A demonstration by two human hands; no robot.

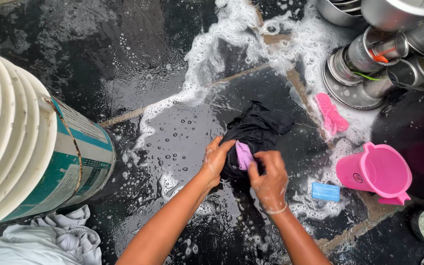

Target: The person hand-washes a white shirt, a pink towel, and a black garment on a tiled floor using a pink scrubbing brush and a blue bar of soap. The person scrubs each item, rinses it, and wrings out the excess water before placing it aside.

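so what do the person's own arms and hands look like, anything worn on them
Both forearms are bare, with no sleeves in view and no gloves. The right hand has a thin pale band around the wrist. The left hand shows no ring, band or watch. Both hands look wet, with bits of soap foam on them.

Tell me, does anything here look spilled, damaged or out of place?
Soapy foam is spread across the wet black floor, reaching the steel vessels. A blue soap bar and a pink scrubber lie loose in the suds. The left hand presses the dark cloth; the right hand rubs it with a purple piece.
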